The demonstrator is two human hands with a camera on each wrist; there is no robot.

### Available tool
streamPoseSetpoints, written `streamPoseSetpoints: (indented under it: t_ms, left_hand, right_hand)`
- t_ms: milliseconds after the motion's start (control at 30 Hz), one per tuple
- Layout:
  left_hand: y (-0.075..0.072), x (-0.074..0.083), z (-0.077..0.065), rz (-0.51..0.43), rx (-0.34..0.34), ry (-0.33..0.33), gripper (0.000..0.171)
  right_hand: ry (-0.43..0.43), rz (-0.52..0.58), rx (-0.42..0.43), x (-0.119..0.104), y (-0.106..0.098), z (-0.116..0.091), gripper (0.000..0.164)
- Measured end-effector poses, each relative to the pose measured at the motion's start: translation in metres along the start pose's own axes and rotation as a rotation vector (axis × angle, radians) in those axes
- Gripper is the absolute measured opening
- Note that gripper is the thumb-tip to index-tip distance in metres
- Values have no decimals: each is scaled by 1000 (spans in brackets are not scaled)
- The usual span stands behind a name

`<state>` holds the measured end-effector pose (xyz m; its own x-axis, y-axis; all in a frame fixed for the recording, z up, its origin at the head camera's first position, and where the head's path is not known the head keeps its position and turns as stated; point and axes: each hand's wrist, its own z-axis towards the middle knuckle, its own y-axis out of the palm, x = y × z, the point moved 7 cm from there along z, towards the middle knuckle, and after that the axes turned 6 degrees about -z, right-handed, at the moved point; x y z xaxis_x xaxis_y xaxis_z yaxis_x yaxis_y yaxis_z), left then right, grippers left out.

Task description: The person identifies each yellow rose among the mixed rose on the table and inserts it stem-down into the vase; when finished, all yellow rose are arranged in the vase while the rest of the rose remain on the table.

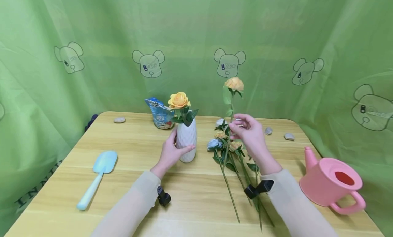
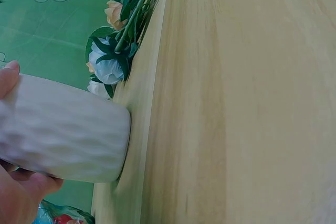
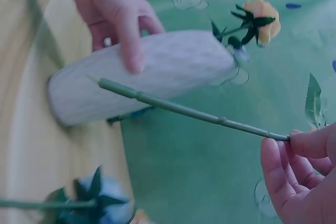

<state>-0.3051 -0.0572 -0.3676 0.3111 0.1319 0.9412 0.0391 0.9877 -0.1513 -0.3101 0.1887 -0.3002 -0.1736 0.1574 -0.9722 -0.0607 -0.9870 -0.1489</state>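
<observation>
A white textured vase stands on the wooden table, with one yellow-orange rose rising from its mouth. My left hand grips the vase around its side, thumb across the front. To the right, my right hand pinches the green stem of a peach rose, held upright in the air. The stem's lower end points toward the vase in the right wrist view. Under that hand lie several loose artificial flowers, among them a blue rose and a yellow rose.
A blue patterned bag stands behind the vase. At the left lies a light blue toy shovel; a pink watering can stands at the right. Grey stones lie near the table's far edge, before a green curtain.
</observation>
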Motion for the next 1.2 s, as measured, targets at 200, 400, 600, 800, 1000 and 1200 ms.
streamPoseSetpoints:
  t_ms: [200, 400, 600, 800, 1000, 1200]
  left_hand:
    - [-1, 1, 0, -6, -3, 8, 88]
    - [-4, 3, 1, -12, 8, 20, 89]
    - [-5, 3, 1, -4, 5, 7, 88]
    - [-4, 2, 1, -1, 0, -2, 88]
    - [-1, -1, 1, -4, -7, 22, 88]
    - [0, -3, 1, -18, -9, 29, 89]
  right_hand:
    - [-57, 42, 39, -36, 21, 19, 43]
    - [-79, 130, 69, -73, 39, 40, 40]
    - [-162, 229, 137, -110, 48, 56, 35]
    - [-250, 274, 196, -132, 56, 66, 31]
    - [-283, 247, 197, -129, 66, 73, 30]
    - [-298, 202, 157, -120, 77, 73, 30]
